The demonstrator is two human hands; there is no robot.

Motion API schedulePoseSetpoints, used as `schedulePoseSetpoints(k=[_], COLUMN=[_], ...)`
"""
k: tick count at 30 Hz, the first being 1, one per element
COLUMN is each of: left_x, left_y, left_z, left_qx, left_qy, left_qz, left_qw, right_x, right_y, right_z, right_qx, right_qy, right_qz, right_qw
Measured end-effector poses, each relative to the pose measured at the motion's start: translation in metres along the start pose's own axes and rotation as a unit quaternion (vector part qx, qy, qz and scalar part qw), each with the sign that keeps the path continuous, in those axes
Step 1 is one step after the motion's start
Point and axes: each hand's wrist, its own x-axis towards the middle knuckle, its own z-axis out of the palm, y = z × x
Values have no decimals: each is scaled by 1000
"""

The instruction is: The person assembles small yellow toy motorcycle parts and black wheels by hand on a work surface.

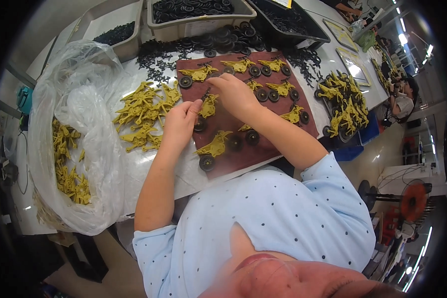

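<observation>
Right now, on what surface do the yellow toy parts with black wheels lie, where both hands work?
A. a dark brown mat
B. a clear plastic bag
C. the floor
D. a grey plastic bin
A: both the left hand and the right hand work on a yellow toy part lying on the dark brown mat, among other wheeled pieces.

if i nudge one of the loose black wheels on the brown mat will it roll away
Probably not: the black wheels lie flat on the brown mat, so a nudge should slide them. Stood on edge, being round, one likely would roll. They look small, so probably light.
</observation>
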Motion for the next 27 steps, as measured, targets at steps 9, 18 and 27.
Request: schedulePoseSetpoints(k=[9,18,27], left_x=[-4,-3,0], left_y=[24,18,3], left_z=[-6,2,-3], left_qx=[-559,-557,-336], left_qy=[-156,-165,-82], left_qz=[-267,-251,-185], left_qw=[769,774,920], right_x=[-30,-28,-29], right_y=[-40,-30,-7], right_z=[-9,-20,-22], right_qx=[245,501,547], right_qy=[-81,-129,-101], right_qz=[20,150,223], right_qw=[966,843,800])
